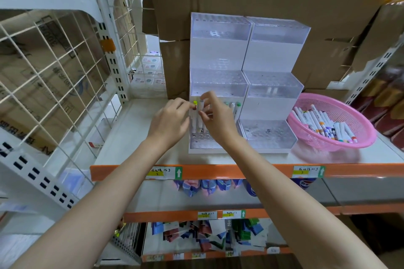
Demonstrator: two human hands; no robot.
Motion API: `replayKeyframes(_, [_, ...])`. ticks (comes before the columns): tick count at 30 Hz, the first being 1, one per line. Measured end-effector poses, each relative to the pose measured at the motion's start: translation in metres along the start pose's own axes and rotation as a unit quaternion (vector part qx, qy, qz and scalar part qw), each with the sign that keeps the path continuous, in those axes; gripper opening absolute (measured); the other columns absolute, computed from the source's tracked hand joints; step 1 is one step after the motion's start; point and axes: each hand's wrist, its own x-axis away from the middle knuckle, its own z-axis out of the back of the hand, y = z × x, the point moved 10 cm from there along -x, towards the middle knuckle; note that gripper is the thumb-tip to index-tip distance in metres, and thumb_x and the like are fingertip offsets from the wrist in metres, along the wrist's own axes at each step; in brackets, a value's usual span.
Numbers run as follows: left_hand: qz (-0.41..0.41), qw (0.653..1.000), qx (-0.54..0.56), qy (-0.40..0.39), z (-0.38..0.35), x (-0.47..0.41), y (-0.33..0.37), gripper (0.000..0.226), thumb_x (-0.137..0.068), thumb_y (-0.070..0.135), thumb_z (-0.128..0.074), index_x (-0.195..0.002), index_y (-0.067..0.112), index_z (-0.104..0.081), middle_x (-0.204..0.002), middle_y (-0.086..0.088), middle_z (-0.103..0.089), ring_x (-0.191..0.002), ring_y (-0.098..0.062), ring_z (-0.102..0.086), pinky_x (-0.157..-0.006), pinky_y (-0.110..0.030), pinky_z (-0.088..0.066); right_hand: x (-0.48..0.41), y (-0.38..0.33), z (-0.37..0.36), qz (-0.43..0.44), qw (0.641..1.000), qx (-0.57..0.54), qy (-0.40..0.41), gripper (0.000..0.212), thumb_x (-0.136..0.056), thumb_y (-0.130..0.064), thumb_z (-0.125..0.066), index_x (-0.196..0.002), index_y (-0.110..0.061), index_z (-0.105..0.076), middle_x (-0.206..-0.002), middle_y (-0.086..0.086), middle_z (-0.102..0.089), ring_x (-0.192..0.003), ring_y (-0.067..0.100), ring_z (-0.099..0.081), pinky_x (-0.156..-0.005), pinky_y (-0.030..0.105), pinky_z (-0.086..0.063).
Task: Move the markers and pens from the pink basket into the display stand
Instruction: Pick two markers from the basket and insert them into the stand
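Marker being seated in the display stand (218, 54), lowest row.
Right hand (215, 116) pinches a white marker (200, 117) upright between both hands; left hand (169, 120) touches a yellow-capped marker (195, 103) beside it, grip unclear. Next, likely: press home, then reach right to the well-stocked pink basket (361, 137).

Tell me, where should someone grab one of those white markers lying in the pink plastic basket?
Pinch a white marker on top of the pile across the middle of its barrel, coming from above. They lie flat and crowded in the round pink plastic basket, so ends are hemmed in while upper barrel sides are exposed.
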Motion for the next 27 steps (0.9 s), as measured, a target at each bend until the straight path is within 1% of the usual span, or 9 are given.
replayKeyframes(3, [-0.016, 1.0, -0.016, -0.005, 0.001, 0.002, 0.004, 0.033, -0.082, 0.007, -0.065, -0.115, 0.014, -0.065, -0.112, -0.003, -0.062, -0.102, -0.025, -0.059, -0.066, -0.032, -0.049, 0.006, 0.002, -0.003, 0.014, 1.0, 0.019, -0.004, 0.019, -0.087, 0.0, -0.064, -0.102, -0.006, -0.053, -0.095, 0.007, -0.061, -0.071, 0.021, -0.061, -0.069, 0.043, -0.054])
replayKeyframes(7, [-0.032, 0.999, -0.031, -0.019, -0.002, 0.007, 0.006, 0.042, -0.081, 0.008, -0.067, -0.123, 0.012, -0.062, -0.118, -0.007, -0.062, -0.106, -0.027, -0.06, -0.076, -0.038, -0.052, 0.008, 0.003, -0.001, 0.019, 0.999, 0.029, 0.01, 0.011, -0.091, -0.006, -0.062, -0.1, -0.006, -0.055, -0.09, -0.001, -0.056, -0.069, 0.015, -0.054, -0.065, 0.035, -0.052])
replayKeyframes(11, [-0.068, 0.995, -0.069, -0.029, -0.004, 0.011, 0.01, 0.05, -0.077, 0.007, -0.069, -0.127, 0.008, -0.059, -0.12, -0.01, -0.062, -0.108, -0.028, -0.06, -0.085, -0.04, -0.052, 0.006, -0.001, 0.002, 0.032, 0.999, 0.022, 0.025, 0.007, -0.09, -0.006, -0.061, -0.094, -0.005, -0.056, -0.086, 0.003, -0.058, -0.067, 0.017, -0.052, -0.062, 0.036, -0.05])
replayKeyframes(14, [-0.079, 0.992, -0.093, -0.038, -0.007, 0.011, 0.012, 0.054, -0.075, 0.007, -0.07, -0.128, 0.006, -0.058, -0.121, -0.011, -0.062, -0.109, -0.029, -0.06, -0.089, -0.04, -0.051, 0.007, 0.002, -0.002, 0.02, 0.999, 0.033, 0.011, 0.006, -0.092, -0.007, -0.059, -0.096, -0.007, -0.054, -0.087, 0.002, -0.057, -0.069, 0.018, -0.052, -0.063, 0.037, -0.049])
replayKeyframes(19, [-0.056, 0.994, -0.092, -0.035, -0.004, 0.01, 0.011, 0.049, -0.077, 0.01, -0.07, -0.125, 0.008, -0.059, -0.12, -0.011, -0.061, -0.111, -0.029, -0.059, -0.09, -0.041, -0.048, 0.007, -0.001, -0.002, 0.021, 0.998, 0.06, -0.021, 0.017, -0.092, -0.013, -0.06, -0.108, -0.011, -0.055, -0.096, 0.001, -0.058, -0.076, 0.018, -0.054, -0.064, 0.035, -0.05])
replayKeyframes(21, [-0.046, 0.993, -0.106, -0.034, -0.005, 0.006, 0.013, 0.048, -0.077, 0.015, -0.07, -0.123, 0.008, -0.06, -0.121, -0.011, -0.06, -0.112, -0.029, -0.058, -0.091, -0.042, -0.047, 0.01, -0.001, 0.001, 0.034, 0.995, 0.085, -0.031, 0.026, -0.092, -0.015, -0.061, -0.117, -0.013, -0.054, -0.106, 0.004, -0.061, -0.084, 0.02, -0.056, -0.063, 0.033, -0.046])
replayKeyframes(23, [-0.039, 0.992, -0.115, -0.038, -0.01, 0.002, 0.02, 0.049, -0.076, 0.019, -0.07, -0.122, 0.008, -0.059, -0.122, -0.011, -0.059, -0.114, -0.029, -0.056, -0.093, -0.042, -0.045, 0.014, 0.0, 0.008, 0.047, 0.993, 0.107, -0.021, 0.033, -0.09, -0.016, -0.063, -0.121, -0.013, -0.054, -0.114, 0.006, -0.06, -0.097, 0.024, -0.057, -0.067, 0.032, -0.043])
replayKeyframes(25, [-0.045, 0.991, -0.118, -0.041, -0.018, -0.004, 0.035, 0.051, -0.075, 0.022, -0.07, -0.122, 0.007, -0.058, -0.124, -0.012, -0.059, -0.116, -0.029, -0.055, -0.095, -0.042, -0.044, 0.018, 0.002, 0.016, 0.066, 0.987, 0.147, -0.014, 0.038, -0.085, -0.016, -0.068, -0.12, -0.011, -0.057, -0.115, 0.009, -0.06, -0.103, 0.031, -0.056, -0.077, 0.037, -0.048])
replayKeyframes(27, [-0.058, 0.991, -0.111, -0.043, -0.027, -0.01, 0.053, 0.051, -0.075, 0.023, -0.07, -0.122, 0.006, -0.059, -0.124, -0.013, -0.059, -0.115, -0.03, -0.056, -0.096, -0.043, -0.044, 0.022, 0.011, 0.03, 0.069, 0.981, 0.183, -0.003, 0.041, -0.08, -0.015, -0.072, -0.118, -0.009, -0.059, -0.112, 0.011, -0.061, -0.101, 0.035, -0.057, -0.079, 0.042, -0.048])
